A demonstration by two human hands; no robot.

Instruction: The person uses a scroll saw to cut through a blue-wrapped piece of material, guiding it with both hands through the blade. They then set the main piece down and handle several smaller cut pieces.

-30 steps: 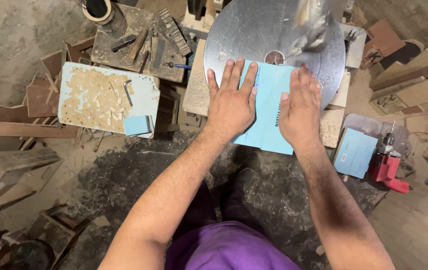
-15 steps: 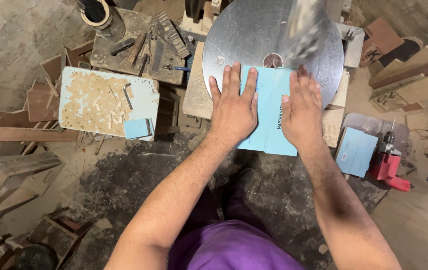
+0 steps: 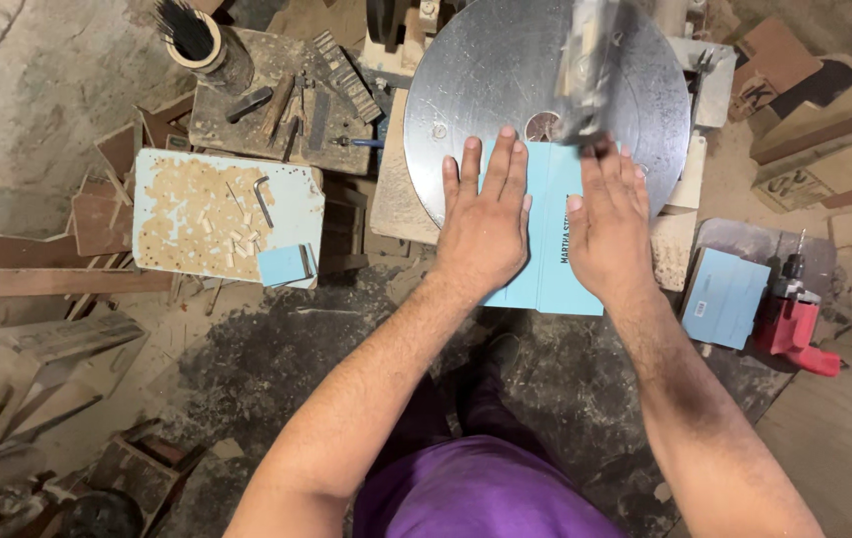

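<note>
A light blue flat board with dark lettering lies on a round grey metal saw table. My left hand presses flat on the board's left half, fingers spread. My right hand presses flat on its right half. The board's far edge reaches the slot at the table's centre. A blurred metal blade guide hangs just above the fingertips of my right hand.
A pale blue tray scattered with small wood offcuts and an allen key stands at the left, a small blue square on its corner. More blue boards and a red power drill lie at the right. A tool-strewn bench and wood scraps surround.
Both hands have slid the blue board farther onto the round table, toward the blade guide at its centre.
</note>
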